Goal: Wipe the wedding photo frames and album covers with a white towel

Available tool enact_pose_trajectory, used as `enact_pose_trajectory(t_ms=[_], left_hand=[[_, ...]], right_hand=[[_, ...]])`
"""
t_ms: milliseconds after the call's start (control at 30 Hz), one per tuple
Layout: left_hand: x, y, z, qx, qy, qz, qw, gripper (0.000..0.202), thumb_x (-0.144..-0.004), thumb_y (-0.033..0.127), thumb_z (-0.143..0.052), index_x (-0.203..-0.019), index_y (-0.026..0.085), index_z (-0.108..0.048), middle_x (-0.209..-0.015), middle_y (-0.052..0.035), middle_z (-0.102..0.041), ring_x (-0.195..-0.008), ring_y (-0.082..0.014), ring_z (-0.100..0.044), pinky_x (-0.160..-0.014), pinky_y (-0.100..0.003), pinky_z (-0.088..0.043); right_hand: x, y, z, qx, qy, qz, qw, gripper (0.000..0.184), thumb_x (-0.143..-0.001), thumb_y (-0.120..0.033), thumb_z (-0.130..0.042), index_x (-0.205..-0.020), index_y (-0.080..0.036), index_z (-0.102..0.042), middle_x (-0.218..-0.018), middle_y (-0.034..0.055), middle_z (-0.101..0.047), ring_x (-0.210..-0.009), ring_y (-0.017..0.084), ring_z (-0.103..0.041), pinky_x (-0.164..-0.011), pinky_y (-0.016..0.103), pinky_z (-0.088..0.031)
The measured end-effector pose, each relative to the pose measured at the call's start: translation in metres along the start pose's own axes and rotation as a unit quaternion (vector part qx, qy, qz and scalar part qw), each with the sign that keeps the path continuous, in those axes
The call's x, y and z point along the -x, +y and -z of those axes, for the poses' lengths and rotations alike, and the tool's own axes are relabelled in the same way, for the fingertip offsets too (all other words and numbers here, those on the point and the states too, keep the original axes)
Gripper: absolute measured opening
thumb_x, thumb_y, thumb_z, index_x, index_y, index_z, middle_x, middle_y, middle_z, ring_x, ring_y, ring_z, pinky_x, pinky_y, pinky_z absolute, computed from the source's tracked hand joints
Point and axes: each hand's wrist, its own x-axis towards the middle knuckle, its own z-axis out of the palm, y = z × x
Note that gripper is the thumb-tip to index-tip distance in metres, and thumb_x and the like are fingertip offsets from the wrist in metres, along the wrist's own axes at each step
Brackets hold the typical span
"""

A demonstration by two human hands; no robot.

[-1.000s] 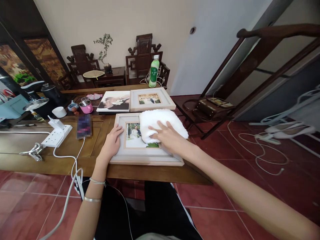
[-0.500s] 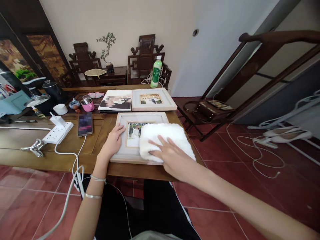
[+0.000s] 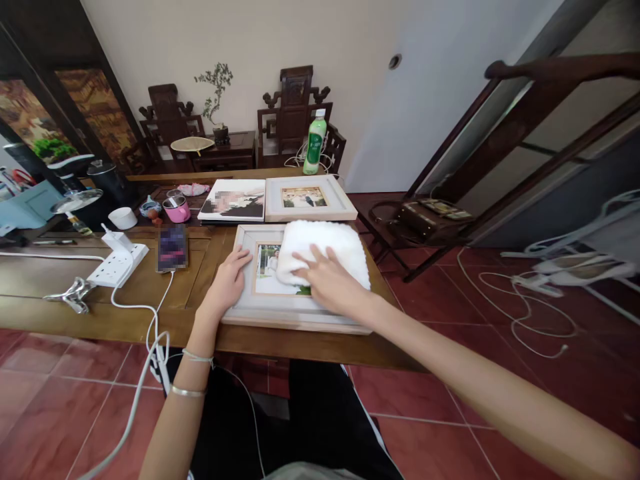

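A pale wooden picture frame [image 3: 295,320] lies flat near the table's front edge, with a photo of a person in white inside. My left hand [image 3: 231,277] holds the frame's left side, fingertips bent over onto its face. Under my right hand [image 3: 333,283] is a folded, fluffy white towel [image 3: 330,233], held against the frame's glass with the fingers slightly apart. The towel hides the right part of the photo and the frame's upper right corner.
Behind lie another framed photo [image 3: 340,200] and a photo album [image 3: 233,200], with a green bottle [image 3: 315,143] at the back edge. To the left are a phone [image 3: 171,248], a power strip [image 3: 117,265], cables and a pink cup [image 3: 177,210]. A bag [image 3: 425,220] rests on a chair at right.
My right hand and the towel have slid away from me, up the frame, baring its lower right part and the photo's bottom edge. My left hand stays on the frame's left side.
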Motion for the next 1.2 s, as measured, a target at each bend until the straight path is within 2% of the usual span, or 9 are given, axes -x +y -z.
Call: enact_pose_trajectory(t_ms=[167,300,433,533,700,800,1000,1133,1200], left_hand=[[-0.001,-0.001,-0.002,-0.010,0.008,0.002,1.000,0.048,-0.079,0.000,-0.035,-0.119,0.008,-0.062,-0.132,-0.0145,-0.058,-0.135,-0.0253,-0.040,-0.114,-0.045,-0.033],[-0.001,-0.001,-0.002,-0.010,0.010,-0.003,1.000,0.047,-0.080,0.001,-0.036,-0.119,0.008,-0.062,-0.131,-0.0140,-0.058,-0.135,-0.0253,-0.041,-0.113,-0.045,-0.033],[-0.001,0.000,0.000,-0.005,0.006,-0.007,1.000,0.045,-0.082,0.003,-0.037,-0.119,0.009,-0.062,-0.132,-0.0142,-0.058,-0.135,-0.0258,-0.040,-0.113,-0.046,-0.033],[-0.001,0.000,0.000,0.000,0.002,-0.004,1.000,0.044,-0.083,0.005,-0.039,-0.120,0.010,-0.062,-0.133,-0.0143,-0.057,-0.135,-0.0264,-0.039,-0.113,-0.047,-0.032],[-0.001,-0.001,0.001,0.006,0.001,-0.010,1.000,0.043,-0.084,0.006,-0.039,-0.119,0.012,-0.062,-0.133,-0.0131,-0.057,-0.136,-0.0257,-0.039,-0.113,-0.047,-0.032],[-0.001,-0.002,0.000,0.001,0.001,-0.008,1.000,0.043,-0.084,0.006,-0.038,-0.120,0.011,-0.062,-0.133,-0.0144,-0.057,-0.136,-0.0258,-0.039,-0.112,-0.047,-0.033],[-0.001,-0.001,-0.001,0.008,0.008,-0.009,1.000,0.044,-0.084,0.006,-0.037,-0.121,0.012,-0.061,-0.132,-0.0138,-0.057,-0.136,-0.0259,-0.039,-0.112,-0.048,-0.033],[-0.001,0.000,-0.001,-0.004,0.007,-0.008,1.000,0.043,-0.085,0.007,-0.037,-0.122,0.009,-0.060,-0.131,-0.0151,-0.058,-0.135,-0.0261,-0.040,-0.113,-0.047,-0.033],[-0.001,0.000,-0.001,-0.008,0.009,-0.009,1.000,0.043,-0.086,0.008,-0.036,-0.121,0.009,-0.060,-0.131,-0.0149,-0.058,-0.135,-0.0259,-0.040,-0.113,-0.047,-0.033]], right_hand=[[0.062,-0.038,0.037,-0.089,-0.092,0.075,0.989,0.063,-0.067,0.007,-0.039,-0.119,-0.019,-0.064,-0.141,0.0101,-0.049,-0.131,0.036,-0.038,-0.103,0.057,-0.034],[0.076,-0.051,0.044,-0.145,-0.103,0.115,0.977,0.065,-0.063,0.007,-0.040,-0.115,-0.025,-0.065,-0.142,0.0047,-0.048,-0.131,0.032,-0.040,-0.104,0.054,-0.035],[0.048,-0.045,0.012,-0.110,-0.040,0.085,0.990,0.069,-0.066,0.005,-0.041,-0.128,-0.021,-0.058,-0.149,0.0048,-0.039,-0.140,0.035,-0.024,-0.109,0.058,-0.025],[0.012,-0.022,-0.008,-0.057,0.011,0.045,0.997,0.067,-0.069,0.004,-0.042,-0.131,-0.017,-0.055,-0.152,0.0067,-0.034,-0.141,0.037,-0.018,-0.111,0.059,-0.019],[-0.043,0.020,-0.012,-0.014,0.080,-0.038,0.996,0.066,-0.074,0.001,-0.040,-0.138,-0.014,-0.046,-0.154,0.0093,-0.029,-0.140,0.043,-0.013,-0.107,0.066,-0.018],[-0.054,0.023,-0.010,0.000,0.070,-0.046,0.996,0.064,-0.075,0.002,-0.039,-0.136,-0.012,-0.049,-0.154,0.0098,-0.028,-0.139,0.046,-0.010,-0.105,0.070,-0.017],[-0.010,-0.014,0.005,-0.047,-0.029,0.018,0.998,0.066,-0.072,0.004,-0.038,-0.133,-0.017,-0.054,-0.151,0.0095,-0.035,-0.139,0.044,-0.018,-0.103,0.068,-0.024],[0.033,-0.034,0.038,-0.153,-0.135,0.095,0.974,0.063,-0.067,0.006,-0.038,-0.117,-0.022,-0.065,-0.120,0.0099,-0.066,-0.127,0.034,-0.045,-0.097,0.051,-0.041],[0.046,-0.042,0.048,-0.187,-0.149,0.131,0.962,0.059,-0.064,0.005,-0.039,-0.106,-0.024,-0.070,-0.108,0.0065,-0.071,-0.116,0.030,-0.055,-0.093,0.044,-0.045]])
